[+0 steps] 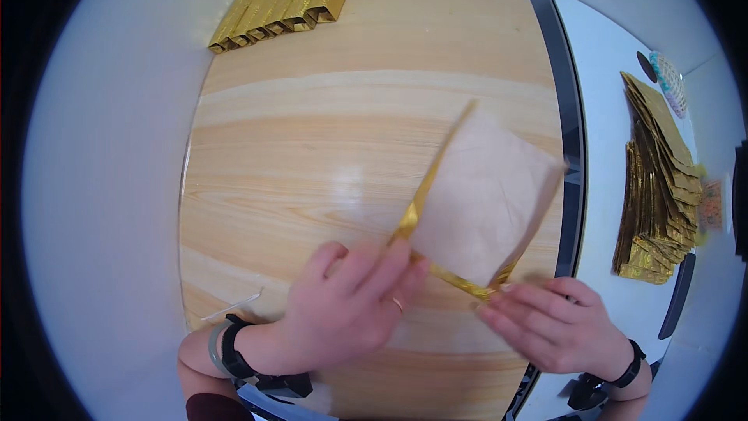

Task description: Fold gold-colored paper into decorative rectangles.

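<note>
A sheet of gold-faced paper (491,195) is held above the right part of the wooden table, its pale underside up. Its left, front and right edges stand turned up and show gold; the far side is blurred. My left hand (354,292) pinches the near left corner, a ring on one finger. At the near right corner, my right hand (553,323) has its fingers closed on the paper. Both thumbs are partly hidden.
Several folded gold paper tubes (284,4) lie in a row at the table's far left. A fanned pile of gold paper sheets (658,195) rests on a white side table (600,148) to the right, near a round woven-looking item (668,82). A thin white strip (234,306) lies near my left forearm.
</note>
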